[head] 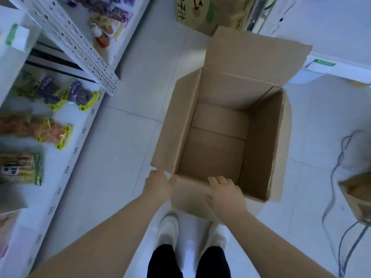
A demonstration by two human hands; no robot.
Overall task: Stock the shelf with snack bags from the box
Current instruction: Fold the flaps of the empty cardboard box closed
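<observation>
An open brown cardboard box (265, 137) stands on the floor in front of my feet; only its bare bottom shows inside. My left hand (158, 184) grips the box's near-left corner, thumb on the rim. My right hand (224, 192) lies over the near flap with fingers curled on its edge. On the white shelf (80, 141) to my left lie snack bags: purple ones with yellow trim (82, 96), an orange one (40, 130) and a green-edged one (22, 168).
A perforated white shelf upright (80, 47) rises at the upper left, with more snacks behind it. A printed carton (202, 13) sits beyond the box. Cables (341, 177) and another cardboard box (359, 195) lie on the tiled floor to the right.
</observation>
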